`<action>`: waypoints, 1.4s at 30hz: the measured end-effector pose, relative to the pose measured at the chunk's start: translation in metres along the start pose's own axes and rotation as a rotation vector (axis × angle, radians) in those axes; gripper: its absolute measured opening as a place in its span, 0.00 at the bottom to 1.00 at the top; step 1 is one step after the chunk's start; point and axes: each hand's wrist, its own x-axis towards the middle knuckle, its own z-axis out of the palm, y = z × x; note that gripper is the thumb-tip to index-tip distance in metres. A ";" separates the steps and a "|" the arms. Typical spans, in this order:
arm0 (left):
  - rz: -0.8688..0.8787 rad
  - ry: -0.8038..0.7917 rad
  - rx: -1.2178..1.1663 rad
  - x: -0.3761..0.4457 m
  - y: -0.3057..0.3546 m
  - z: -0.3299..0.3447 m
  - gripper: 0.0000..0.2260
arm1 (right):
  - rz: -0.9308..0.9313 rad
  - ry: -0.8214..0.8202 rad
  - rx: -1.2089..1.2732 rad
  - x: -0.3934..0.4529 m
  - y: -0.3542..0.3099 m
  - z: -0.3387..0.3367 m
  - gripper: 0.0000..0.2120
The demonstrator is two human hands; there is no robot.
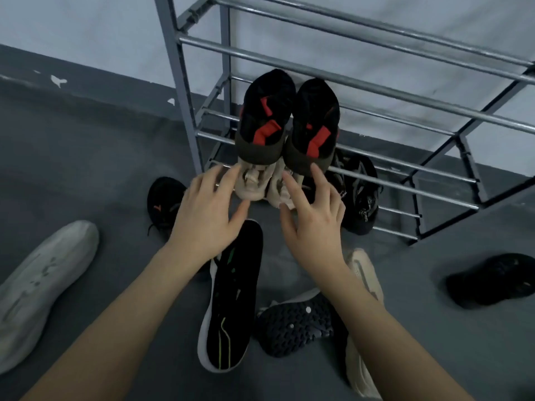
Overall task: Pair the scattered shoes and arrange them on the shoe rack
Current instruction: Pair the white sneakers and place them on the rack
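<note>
On the rack [376, 91] at twelve o'clock sits a black-and-red pair of shoes [289, 120]; your left hand [208, 209] and right hand [314, 215] hover just below, fingers spread, holding nothing.

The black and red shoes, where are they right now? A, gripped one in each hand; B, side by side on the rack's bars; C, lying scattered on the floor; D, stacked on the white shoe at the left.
B: the black and red shoes sit as a pair on the bars of the shoe rack, while the left hand and right hand hover open just below them, holding nothing.
</note>
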 end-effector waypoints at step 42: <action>0.044 -0.085 0.188 -0.157 0.061 0.066 0.25 | 0.110 -0.501 -0.085 -0.175 0.083 -0.018 0.27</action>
